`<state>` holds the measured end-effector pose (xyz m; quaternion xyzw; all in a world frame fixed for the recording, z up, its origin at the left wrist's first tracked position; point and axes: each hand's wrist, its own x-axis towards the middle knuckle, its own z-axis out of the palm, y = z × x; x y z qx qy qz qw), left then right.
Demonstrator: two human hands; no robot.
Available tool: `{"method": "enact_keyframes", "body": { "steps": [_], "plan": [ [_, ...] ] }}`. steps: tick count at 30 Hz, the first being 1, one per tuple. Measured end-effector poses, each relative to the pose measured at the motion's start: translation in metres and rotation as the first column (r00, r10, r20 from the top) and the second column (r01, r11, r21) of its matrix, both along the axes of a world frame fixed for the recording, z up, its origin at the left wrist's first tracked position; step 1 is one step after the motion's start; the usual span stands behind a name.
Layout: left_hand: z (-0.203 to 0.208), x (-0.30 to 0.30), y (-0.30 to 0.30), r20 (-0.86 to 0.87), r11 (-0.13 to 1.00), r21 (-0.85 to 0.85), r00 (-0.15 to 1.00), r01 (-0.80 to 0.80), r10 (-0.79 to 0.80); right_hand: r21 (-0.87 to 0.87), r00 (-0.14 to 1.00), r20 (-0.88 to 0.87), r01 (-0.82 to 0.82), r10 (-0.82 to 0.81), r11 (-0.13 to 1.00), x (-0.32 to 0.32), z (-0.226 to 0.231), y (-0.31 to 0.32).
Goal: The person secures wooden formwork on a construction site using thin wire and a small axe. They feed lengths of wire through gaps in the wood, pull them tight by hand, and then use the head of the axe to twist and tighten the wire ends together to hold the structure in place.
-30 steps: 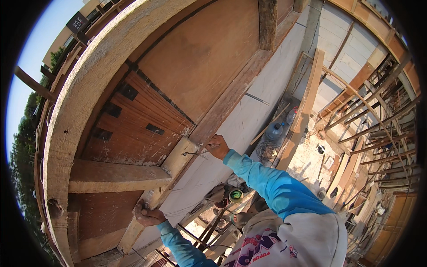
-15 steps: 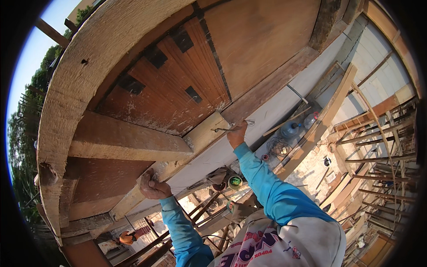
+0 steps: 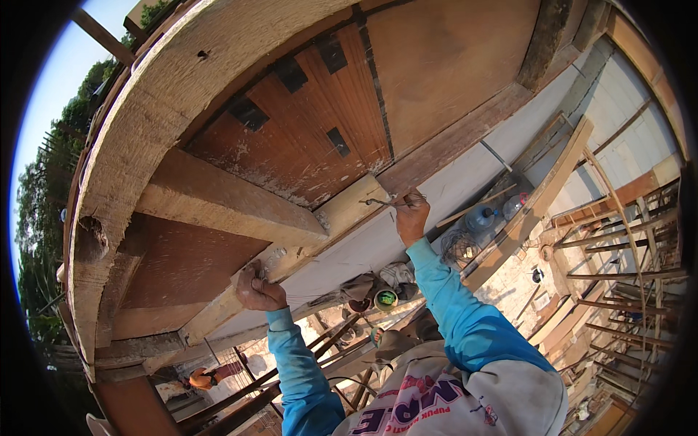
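Note:
My right hand [image 3: 412,216] is closed around a thin dark metal tool with a hooked tip [image 3: 375,202]; its exact kind is unclear. The tip points left, over the pale timber rail [image 3: 354,207] along the lower edge of the brown plywood panel [image 3: 291,138]. Lower and to the left, my left hand [image 3: 260,288] is closed with fingers curled at the edge of the same rail. Whatever those fingers hold is hidden, though fine wire-like strands show just right of them. Both arms reach up in blue sleeves.
A thick timber beam [image 3: 138,138] curves along the left, and a crosspiece [image 3: 225,214] joins the rail. Far below are a green-filled bucket [image 3: 385,299], large clear bottles [image 3: 481,218], a wire coil [image 3: 459,248] and wooden scaffold poles [image 3: 625,276]. A person in orange [image 3: 203,378] is at lower left.
The view has shifted slightly, so the panel and both hands appear farther right. My right hand still grips the hooked tool near the rail, and my left hand stays at the rail's edge.

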<state>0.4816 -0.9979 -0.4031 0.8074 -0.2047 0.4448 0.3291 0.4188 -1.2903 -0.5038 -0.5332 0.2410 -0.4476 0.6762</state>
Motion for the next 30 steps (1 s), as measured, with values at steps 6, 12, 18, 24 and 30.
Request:
{"method": "enact_keyframes", "body": {
  "steps": [6, 12, 18, 24, 30],
  "plan": [
    [-0.003, 0.004, -0.004, 0.144, 0.997, 0.071, 0.989, -0.042, 0.032, -0.095, 0.996, -0.029, 0.086, -0.089, 0.992, 0.001, 0.014, 0.002],
    [-0.008, 0.010, -0.003, 0.150, 0.995, 0.090, 0.988, -0.043, 0.030, -0.034, 0.999, 0.029, -0.013, 0.014, 0.999, 0.002, 0.013, 0.003],
    [-0.013, 0.010, 0.016, 0.213, 0.998, 0.055, 0.977, -0.008, -0.004, -0.018, 0.998, -0.054, 0.024, -0.025, 1.000, 0.014, -0.006, 0.012],
    [0.001, 0.008, 0.007, 0.196, 0.994, 0.108, 0.980, 0.010, -0.031, -0.011, 0.996, -0.029, 0.087, -0.087, 0.996, 0.023, -0.030, -0.002],
    [0.006, -0.004, 0.018, 0.201, 0.995, 0.101, 0.979, 0.004, -0.024, -0.054, 0.998, -0.031, 0.058, -0.060, 0.997, 0.027, -0.055, -0.009]
  ]
}}
